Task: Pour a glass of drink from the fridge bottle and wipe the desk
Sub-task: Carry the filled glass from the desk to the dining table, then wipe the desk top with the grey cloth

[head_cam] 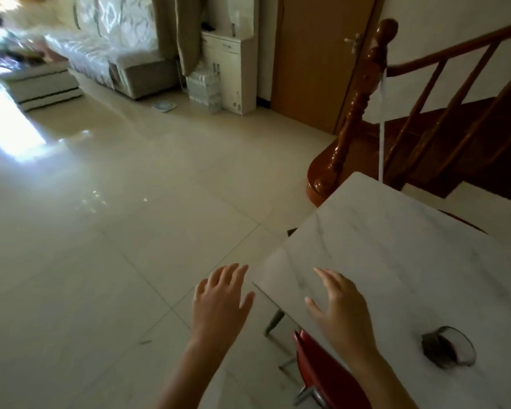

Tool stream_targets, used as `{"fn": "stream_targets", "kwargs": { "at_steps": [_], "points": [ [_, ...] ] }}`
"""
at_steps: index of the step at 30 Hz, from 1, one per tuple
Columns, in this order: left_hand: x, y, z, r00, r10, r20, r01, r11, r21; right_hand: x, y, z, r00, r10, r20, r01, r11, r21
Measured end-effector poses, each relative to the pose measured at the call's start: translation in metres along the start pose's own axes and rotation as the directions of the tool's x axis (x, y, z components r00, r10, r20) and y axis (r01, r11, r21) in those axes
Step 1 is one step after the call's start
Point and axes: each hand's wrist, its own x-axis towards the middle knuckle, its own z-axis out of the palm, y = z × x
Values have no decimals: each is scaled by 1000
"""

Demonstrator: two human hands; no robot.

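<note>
Marble-top desk (396,255) at right, red chair (325,376) tucked at its near edge. Left hand (219,299) over the floor, right hand (340,302) over the desk corner; both spread, empty. Glass (449,346) on desk near right forearm, dark drink inside. Risk: a careless elbow could tip it. No fridge, bottle or cloth visible; glass blurred, fill level unclear.
</note>
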Motion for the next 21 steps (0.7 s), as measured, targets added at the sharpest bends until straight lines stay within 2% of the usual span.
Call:
{"fn": "stream_targets", "kwargs": {
  "at_steps": [6,11,16,21],
  "points": [
    [-57,-112,-50,981,-169,-98,178,981,82,3,-122,48,970,-233,72,231,972,40],
    [-112,-196,-88,921,-341,-190,369,918,142,-6,-223,93,893,-430,134,426,903,59],
    [-177,-261,-116,789,-519,-329,577,810,103,-22,-325,127,772,-611,173,603,791,100],
    [-242,-315,-131,586,-693,-420,776,629,46,-40,-421,169,557,-796,236,773,601,205]
  ]
}}
